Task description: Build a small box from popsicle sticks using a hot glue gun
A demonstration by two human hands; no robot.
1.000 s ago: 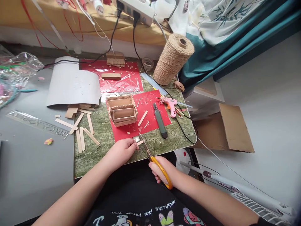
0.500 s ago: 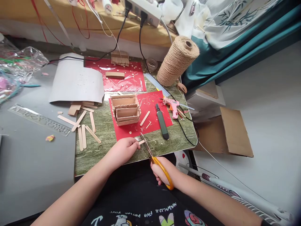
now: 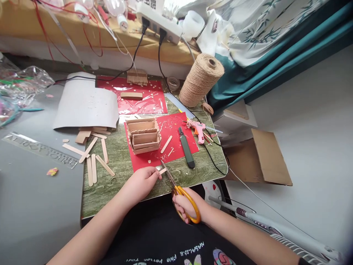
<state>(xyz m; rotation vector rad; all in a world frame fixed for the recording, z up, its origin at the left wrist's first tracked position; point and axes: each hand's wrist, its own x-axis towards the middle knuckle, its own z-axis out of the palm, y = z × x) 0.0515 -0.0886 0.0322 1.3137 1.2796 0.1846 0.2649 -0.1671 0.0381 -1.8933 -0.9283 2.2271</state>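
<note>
My left hand (image 3: 140, 181) pinches a short piece of wooden craft stick (image 3: 162, 171) just above the near edge of the green wood-grain table (image 3: 118, 162). My right hand (image 3: 185, 207) is closed through the orange handles of a pair of scissors (image 3: 179, 189), whose blades reach up to the stick piece. Behind them, on a red sheet (image 3: 176, 127), stands a small box built of craft sticks (image 3: 143, 135), with a loose stick (image 3: 166, 144) beside it.
A green utility knife (image 3: 186, 149) and a pink glue gun (image 3: 198, 129) with its black cable lie right of the box. Several loose sticks (image 3: 93, 158) lie at the left. A twine spool (image 3: 200, 80), grey paper (image 3: 85, 103) and a power strip (image 3: 160, 20) sit behind. Cardboard (image 3: 268, 158) lies on the floor.
The view has shifted slightly, so everything sits a little lower in the picture. Both hands keep their hold; the scissors stay at the stick piece.
</note>
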